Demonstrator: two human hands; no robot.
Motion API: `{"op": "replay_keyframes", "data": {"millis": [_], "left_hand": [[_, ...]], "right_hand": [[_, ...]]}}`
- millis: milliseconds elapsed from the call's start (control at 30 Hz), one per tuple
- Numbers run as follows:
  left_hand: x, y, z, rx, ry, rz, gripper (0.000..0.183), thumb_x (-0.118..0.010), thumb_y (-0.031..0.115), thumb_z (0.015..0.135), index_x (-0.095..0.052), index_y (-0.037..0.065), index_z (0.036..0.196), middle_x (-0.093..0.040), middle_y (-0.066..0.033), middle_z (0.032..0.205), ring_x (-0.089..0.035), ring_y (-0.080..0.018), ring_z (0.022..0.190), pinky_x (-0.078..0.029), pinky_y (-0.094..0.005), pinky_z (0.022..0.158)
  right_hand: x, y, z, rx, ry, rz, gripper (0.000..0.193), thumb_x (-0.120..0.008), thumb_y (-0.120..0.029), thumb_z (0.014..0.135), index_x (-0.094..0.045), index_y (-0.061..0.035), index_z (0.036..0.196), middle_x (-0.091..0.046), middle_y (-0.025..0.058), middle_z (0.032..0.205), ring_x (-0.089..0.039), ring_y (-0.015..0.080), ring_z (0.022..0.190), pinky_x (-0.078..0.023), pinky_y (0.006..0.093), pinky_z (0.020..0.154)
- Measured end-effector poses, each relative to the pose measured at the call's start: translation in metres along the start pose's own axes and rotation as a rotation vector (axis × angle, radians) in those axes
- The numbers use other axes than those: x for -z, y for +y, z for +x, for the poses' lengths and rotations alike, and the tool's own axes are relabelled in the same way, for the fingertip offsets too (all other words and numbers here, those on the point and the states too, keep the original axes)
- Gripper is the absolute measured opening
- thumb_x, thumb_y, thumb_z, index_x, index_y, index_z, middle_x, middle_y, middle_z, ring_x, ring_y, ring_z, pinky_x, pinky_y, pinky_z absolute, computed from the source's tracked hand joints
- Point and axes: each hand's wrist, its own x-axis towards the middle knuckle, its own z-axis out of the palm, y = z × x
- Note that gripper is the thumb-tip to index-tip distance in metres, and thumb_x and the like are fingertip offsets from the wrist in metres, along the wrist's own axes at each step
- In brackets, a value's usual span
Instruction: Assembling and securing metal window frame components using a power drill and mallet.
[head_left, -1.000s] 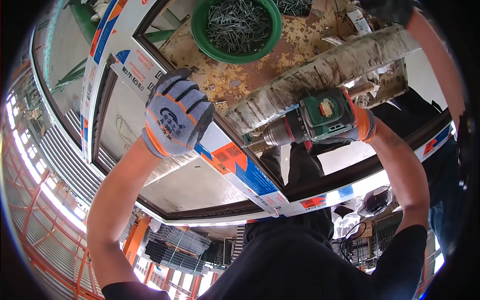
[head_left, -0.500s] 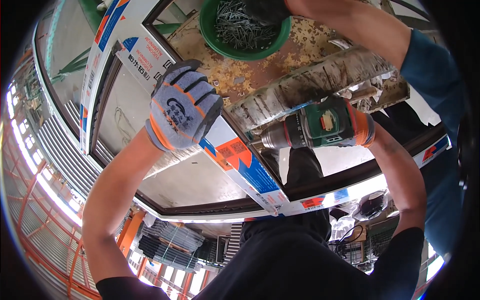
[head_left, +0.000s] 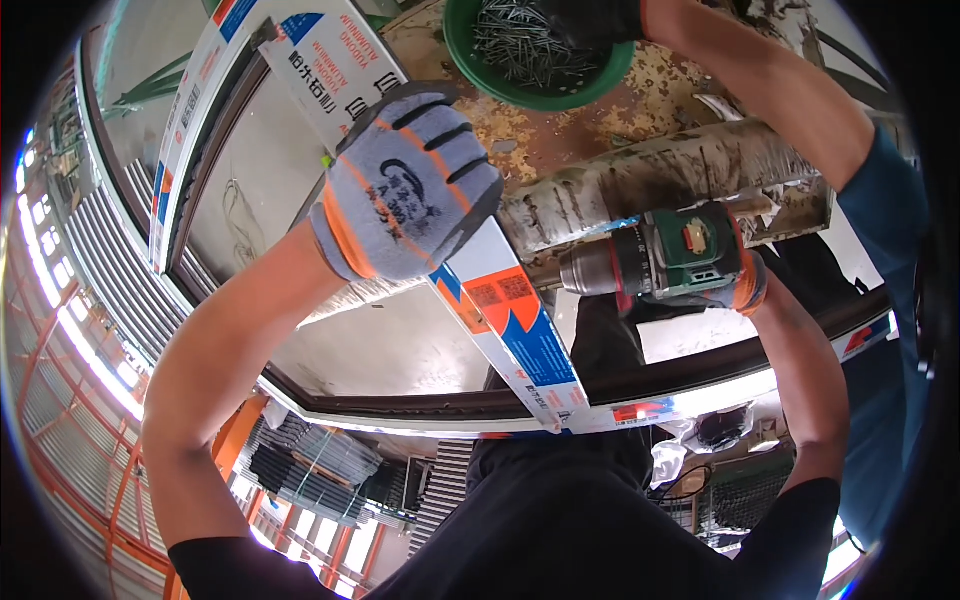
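Observation:
My left hand (head_left: 410,190), in a grey glove with orange lines, lies over the middle bar (head_left: 515,320) of an aluminium frame, its fingers curled around the bar. Blue, orange and white protective film covers that bar. In my right hand (head_left: 745,285), also gloved, is a green and black cordless drill (head_left: 690,245). The drill lies sideways, its chuck (head_left: 590,268) pointing left toward the bar. Whether its tip touches the bar cannot be made out. At the top, another person's dark-gloved hand (head_left: 595,20) is in a green bowl (head_left: 560,100) of screws (head_left: 530,45).
A stained, wrapped beam (head_left: 650,180) runs under the frame beside a worn, paint-flecked board (head_left: 480,70). The co-worker's arm (head_left: 770,80) reaches in from the right. The frame's near rail (head_left: 690,405) crosses before my body. Stacked profiles (head_left: 110,260) and orange racks (head_left: 80,470) stand at left.
The view has shifted, so the bowl, drill and bar all appear farther right. My left hand still grips the bar and my right still holds the drill. The co-worker's hand remains in the bowl.

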Motion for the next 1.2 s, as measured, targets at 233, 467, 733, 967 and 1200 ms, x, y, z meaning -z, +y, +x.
{"op": "replay_keyframes", "data": {"millis": [233,467,733,967,1200], "left_hand": [[-0.001,-0.002,-0.002,-0.013,-0.03,-0.016,0.016,-0.061,0.026,0.076,-0.061,0.011,0.081,-0.058,-0.0062,0.08,-0.06,-0.026,0.085,-0.046,-0.0399,0.091],[-0.005,-0.003,-0.004,-0.053,0.055,0.012,0.019,-0.06,0.027,0.079,-0.061,0.008,0.083,-0.057,-0.01,0.086,-0.058,-0.0267,0.092,-0.044,-0.0403,0.093],[-0.001,0.001,0.0,-0.041,0.072,-0.002,0.012,-0.061,0.019,0.072,-0.058,0.01,0.078,-0.058,-0.0066,0.082,-0.059,-0.0276,0.088,-0.045,-0.0426,0.095],[0.0,0.001,0.002,0.003,0.036,-0.015,0.009,-0.059,0.018,0.081,-0.06,0.011,0.086,-0.059,-0.0058,0.088,-0.057,-0.0258,0.094,-0.041,-0.0402,0.101],[-0.006,0.04,0.073,0.605,0.067,-0.245,0.017,-0.059,0.02,0.091,-0.064,0.006,0.098,-0.062,-0.009,0.071,-0.06,-0.0265,0.063,-0.053,-0.0382,0.067]], "right_hand": [[0.009,-0.008,0.018,0.179,-0.029,-0.342,0.049,-0.07,-0.033,0.083,-0.059,-0.013,0.127,-0.063,0.0064,0.123,-0.061,0.0266,0.11,-0.044,0.0443,0.1],[-0.003,-0.001,0.011,0.004,-0.112,0.559,0.035,-0.06,-0.011,0.09,-0.057,-0.0062,0.125,-0.062,0.0073,0.122,-0.058,0.0214,0.114,-0.045,0.0344,0.101],[-0.032,-0.001,-0.002,-0.139,0.06,0.563,0.046,-0.074,-0.009,0.082,-0.058,-0.0052,0.126,-0.064,0.0083,0.12,-0.062,0.0202,0.108,-0.048,0.0329,0.097],[0.048,-0.029,-0.008,-0.252,0.169,0.631,0.04,-0.079,-0.011,0.077,-0.065,-0.0039,0.114,-0.071,0.0053,0.101,-0.065,0.0126,0.09,-0.052,0.029,0.081],[0.063,-0.088,-0.101,-0.317,0.52,-0.29,0.04,-0.082,-0.009,0.067,-0.068,-0.0034,0.104,-0.069,0.0123,0.101,-0.068,0.0265,0.087,-0.054,0.0367,0.075]]}}
